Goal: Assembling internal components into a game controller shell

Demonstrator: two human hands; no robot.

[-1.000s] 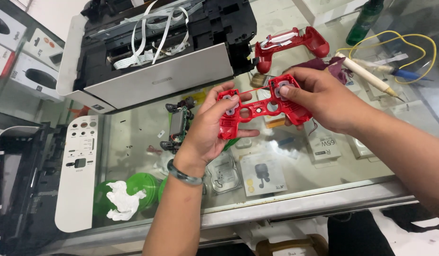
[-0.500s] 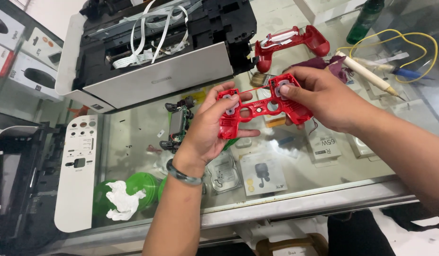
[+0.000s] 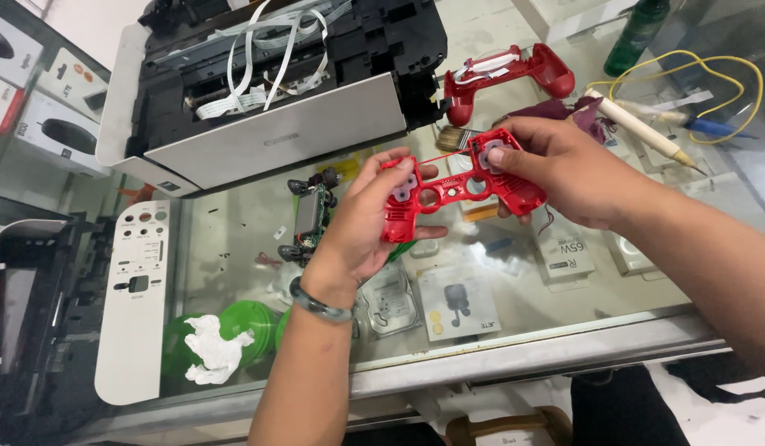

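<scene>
Both hands grip a red controller shell (image 3: 461,186) in the air above the glass tabletop (image 3: 234,248) — the left hand (image 3: 370,219) closed round its left grip, the right hand (image 3: 564,169) closed round the right, thumb on top. Beyond them an opened printer (image 3: 275,99) crowds the far edge; a second red shell (image 3: 515,73) lies beside it. A circuit board (image 3: 310,216) sits just left of the left hand. Under the glass — flat white packets (image 3: 458,301), one picturing earbuds. The near metal edge (image 3: 523,355) is open.
</scene>
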